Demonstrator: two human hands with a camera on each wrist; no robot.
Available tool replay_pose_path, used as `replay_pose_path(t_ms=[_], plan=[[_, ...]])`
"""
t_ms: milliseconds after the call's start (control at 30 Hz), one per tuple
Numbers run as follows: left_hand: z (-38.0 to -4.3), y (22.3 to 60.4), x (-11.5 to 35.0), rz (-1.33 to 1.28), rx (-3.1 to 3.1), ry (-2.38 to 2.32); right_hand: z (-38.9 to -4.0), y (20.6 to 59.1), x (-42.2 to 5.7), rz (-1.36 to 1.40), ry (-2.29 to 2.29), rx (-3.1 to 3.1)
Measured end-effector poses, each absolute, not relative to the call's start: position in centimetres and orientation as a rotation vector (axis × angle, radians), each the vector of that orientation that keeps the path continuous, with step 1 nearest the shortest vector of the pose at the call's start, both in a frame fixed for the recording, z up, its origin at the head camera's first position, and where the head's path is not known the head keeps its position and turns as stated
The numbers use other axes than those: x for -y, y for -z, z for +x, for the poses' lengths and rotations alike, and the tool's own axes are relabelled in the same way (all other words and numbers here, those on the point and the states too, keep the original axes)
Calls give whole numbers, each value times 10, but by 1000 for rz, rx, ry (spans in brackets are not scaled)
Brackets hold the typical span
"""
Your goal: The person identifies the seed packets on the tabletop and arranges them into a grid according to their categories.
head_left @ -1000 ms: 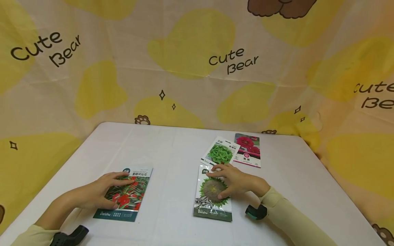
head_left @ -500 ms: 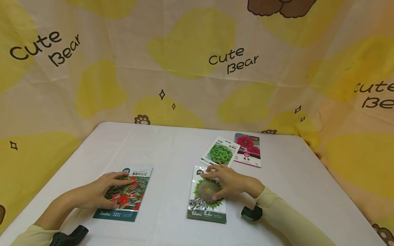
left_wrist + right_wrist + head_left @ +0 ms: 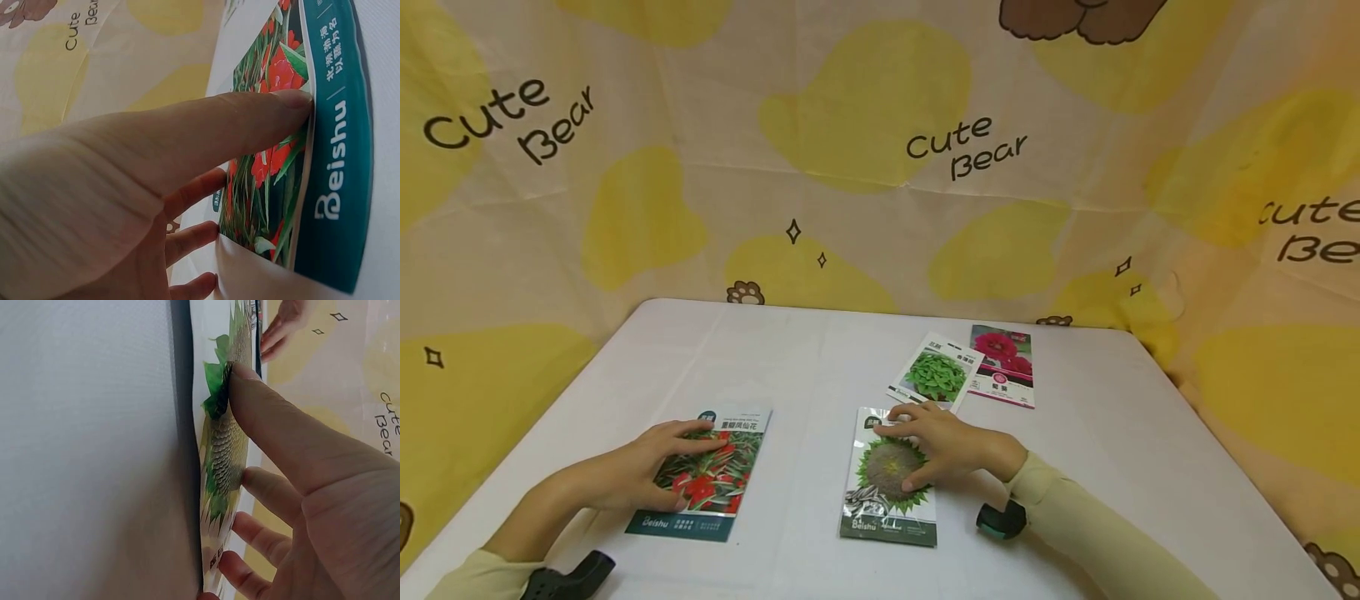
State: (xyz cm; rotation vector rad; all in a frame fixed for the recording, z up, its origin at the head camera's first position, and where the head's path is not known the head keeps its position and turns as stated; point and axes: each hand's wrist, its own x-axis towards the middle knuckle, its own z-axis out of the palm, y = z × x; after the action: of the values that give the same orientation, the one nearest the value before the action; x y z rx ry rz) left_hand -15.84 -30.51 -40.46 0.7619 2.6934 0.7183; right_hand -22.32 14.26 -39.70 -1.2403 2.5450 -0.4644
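My left hand (image 3: 640, 467) rests with spread fingers on a seed packet with red flowers (image 3: 730, 467), which lies flat at the table's left. In the left wrist view its thumb presses by the teal band of the red-flower packet (image 3: 334, 162). My right hand (image 3: 951, 446) lies spread over the sunflower seed packet (image 3: 887, 508) near the middle, thumb and fingertips touching its printed front. The right wrist view shows the sunflower packet (image 3: 228, 444) edge-on against the white table, the thumb on the flower head. Neither hand curls round its packet.
Behind the right hand, a green-leaf seed packet (image 3: 936, 375) overlaps a packet with magenta flowers (image 3: 1003, 367). All lie on a white table (image 3: 820, 358). A yellow patterned cloth (image 3: 850, 108) hangs along its back and sides. Each wrist wears a black device (image 3: 1002, 520).
My right hand has slid the sunflower packet leftward across the table, toward the red-flower packet. The left hand and its packet have stayed in place.
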Motion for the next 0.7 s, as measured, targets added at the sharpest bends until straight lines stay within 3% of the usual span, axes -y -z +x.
replay_pose_path(t_ms=[700], plan=[[-160,406,307,774,-2684,-720,-224,398,-116,-1258,370,-2545]])
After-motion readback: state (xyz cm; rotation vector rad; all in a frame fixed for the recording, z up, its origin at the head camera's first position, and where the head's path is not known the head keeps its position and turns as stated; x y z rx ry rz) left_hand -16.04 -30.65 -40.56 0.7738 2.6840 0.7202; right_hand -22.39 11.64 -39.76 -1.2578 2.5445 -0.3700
